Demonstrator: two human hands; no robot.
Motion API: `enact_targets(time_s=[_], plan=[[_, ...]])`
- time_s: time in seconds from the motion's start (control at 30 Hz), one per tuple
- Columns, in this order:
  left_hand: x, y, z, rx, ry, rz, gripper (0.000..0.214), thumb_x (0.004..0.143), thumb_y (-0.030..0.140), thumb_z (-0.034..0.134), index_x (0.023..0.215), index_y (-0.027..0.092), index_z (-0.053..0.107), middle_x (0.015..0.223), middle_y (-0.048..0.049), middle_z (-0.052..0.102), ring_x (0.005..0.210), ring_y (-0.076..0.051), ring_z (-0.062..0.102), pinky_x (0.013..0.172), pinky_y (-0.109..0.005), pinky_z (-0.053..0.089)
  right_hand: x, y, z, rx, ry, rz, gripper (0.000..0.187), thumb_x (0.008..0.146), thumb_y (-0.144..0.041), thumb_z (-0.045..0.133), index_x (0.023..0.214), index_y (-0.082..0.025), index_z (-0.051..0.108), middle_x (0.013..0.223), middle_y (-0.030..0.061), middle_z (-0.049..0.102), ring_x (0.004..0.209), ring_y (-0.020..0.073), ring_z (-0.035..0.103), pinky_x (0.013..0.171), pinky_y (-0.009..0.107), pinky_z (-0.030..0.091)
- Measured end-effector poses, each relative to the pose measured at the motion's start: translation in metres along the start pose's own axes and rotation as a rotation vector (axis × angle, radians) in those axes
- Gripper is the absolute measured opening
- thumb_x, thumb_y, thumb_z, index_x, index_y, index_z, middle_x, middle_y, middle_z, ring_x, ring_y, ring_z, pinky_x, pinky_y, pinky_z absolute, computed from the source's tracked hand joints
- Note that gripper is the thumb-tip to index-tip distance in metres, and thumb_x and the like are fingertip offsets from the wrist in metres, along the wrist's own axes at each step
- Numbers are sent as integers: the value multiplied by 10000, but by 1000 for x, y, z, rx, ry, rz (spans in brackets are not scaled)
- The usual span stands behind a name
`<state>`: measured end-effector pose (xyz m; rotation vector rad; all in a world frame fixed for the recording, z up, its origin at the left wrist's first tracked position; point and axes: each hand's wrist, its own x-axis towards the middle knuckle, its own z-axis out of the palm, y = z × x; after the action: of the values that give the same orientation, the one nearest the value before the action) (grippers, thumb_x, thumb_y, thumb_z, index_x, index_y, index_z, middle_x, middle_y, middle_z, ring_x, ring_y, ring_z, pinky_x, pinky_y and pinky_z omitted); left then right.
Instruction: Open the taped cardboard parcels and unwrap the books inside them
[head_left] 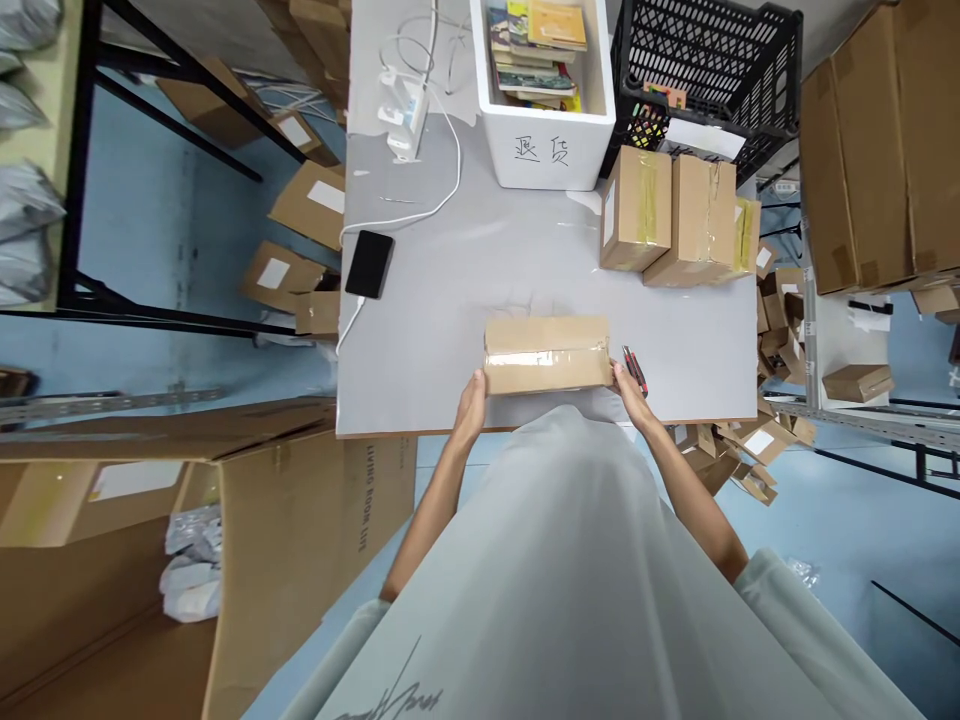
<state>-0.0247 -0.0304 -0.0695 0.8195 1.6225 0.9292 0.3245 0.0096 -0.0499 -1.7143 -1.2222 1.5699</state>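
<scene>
A small cardboard box, with a strip of shiny clear tape along it, is held between my two hands near the front edge of the grey table. My left hand grips its left end. My right hand has hold of its right end, fingers partly hidden by the box. Just beside my right hand lies a red and black utility knife. I cannot tell whether the box rests on the table or is slightly lifted.
At the back stand a white bin of books and a black crate. Several taped boxes sit back right. A phone on a cable and a power strip lie left. A large open carton stands on the floor.
</scene>
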Motion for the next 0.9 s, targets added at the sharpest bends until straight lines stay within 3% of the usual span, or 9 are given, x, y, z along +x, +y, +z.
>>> enact_targets(time_s=[0.13, 0.27, 0.4, 0.53, 0.67, 0.8, 0.9], plan=[[18, 15, 4, -8, -20, 121, 702, 1032, 688, 596, 1500, 170, 671, 1559, -171, 677, 1474, -317, 622, 1237, -447, 511, 12, -19, -14, -83, 92, -115, 890, 980, -811, 606, 1656, -235, 539, 1639, 151, 616, 1510, 342, 599, 1217, 507, 551], [43, 23, 16, 54, -57, 95, 724, 909, 514, 798, 1532, 177, 651, 1471, -164, 735, 1319, -321, 710, 1138, -465, 584, 47, -22, -29, -155, 143, -165, 794, 899, -592, 785, 1557, -175, 632, 1459, 179, 749, 1242, 329, 758, 1166, 525, 590], [53, 17, 31, 102, -28, 92, 618, 945, 447, 744, 1484, 148, 692, 1452, -174, 744, 1259, -308, 727, 1098, -448, 603, 68, -9, -36, -159, 148, -122, 609, 872, -447, 736, 1410, -160, 731, 1347, 158, 807, 1213, 329, 778, 1128, 530, 614], [50, 7, 41, 108, 18, 71, 621, 941, 411, 736, 1496, 137, 683, 1495, -187, 720, 1259, -304, 727, 1115, -443, 595, 63, 8, -34, -133, 108, -119, 542, 882, -480, 690, 1338, -197, 763, 1418, 131, 780, 1200, 308, 779, 1120, 515, 616], [40, -2, 43, 68, 41, 54, 603, 995, 495, 688, 1492, 154, 682, 1557, -176, 684, 1377, -309, 680, 1198, -461, 542, 50, 22, -31, -79, 97, -93, 631, 900, -650, 698, 1336, -199, 756, 1438, 155, 762, 1263, 332, 758, 1140, 536, 604], [21, -14, 39, 50, 66, -16, 632, 1080, 619, 524, 1444, 138, 712, 1573, -182, 672, 1515, -318, 591, 1307, -486, 426, 30, 36, -31, -14, 92, 23, 823, 898, -832, 652, 1419, -198, 722, 1490, 185, 724, 1403, 358, 692, 1175, 562, 585], [8, -23, 38, 45, 41, -73, 692, 1111, 676, 416, 1427, 144, 727, 1559, -171, 686, 1535, -313, 578, 1334, -485, 388, 14, 44, -30, 16, -6, 35, 867, 850, -805, 752, 1487, -222, 685, 1565, 161, 680, 1456, 341, 659, 1212, 532, 563]])
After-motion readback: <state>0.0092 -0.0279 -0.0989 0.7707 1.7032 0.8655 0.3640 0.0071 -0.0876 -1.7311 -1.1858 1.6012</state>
